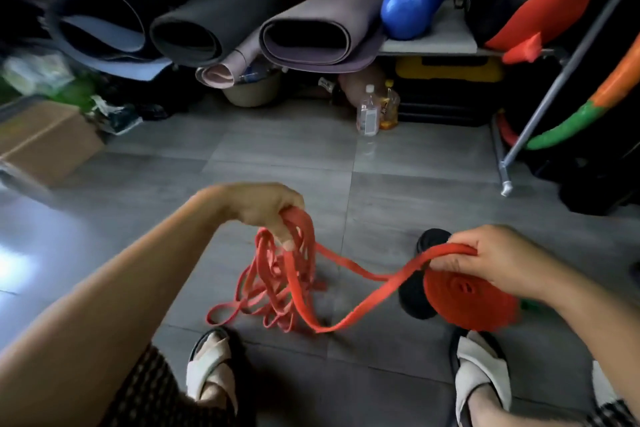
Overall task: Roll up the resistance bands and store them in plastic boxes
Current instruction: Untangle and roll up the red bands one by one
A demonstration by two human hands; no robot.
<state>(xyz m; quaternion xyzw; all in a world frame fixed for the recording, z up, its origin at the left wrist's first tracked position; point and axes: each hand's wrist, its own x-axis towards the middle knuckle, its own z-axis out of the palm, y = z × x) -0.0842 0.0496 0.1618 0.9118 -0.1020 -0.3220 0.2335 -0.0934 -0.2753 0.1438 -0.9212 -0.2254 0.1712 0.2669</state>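
A long red resistance band (346, 319) runs between my hands above the grey floor. My left hand (263, 208) grips a bunch of its loose loops (277, 288), which hang down in a tangle to the tiles. My right hand (498, 260) holds the band's other end over a thick, flat red roll (467, 302) of wound band, fingers pinching the strip on top of the roll. A slack length of band sags between the two hands. No plastic box is in view.
Rolled yoga mats (214, 24) lie at the back, a blue ball (412, 3) sits on a shelf. Bottles (369, 111) stand on the floor, a cardboard box (45, 142) at left, a metal rack leg (505, 184) at right. A black object (415, 291) lies behind the roll. My sandalled feet (207, 367) are below.
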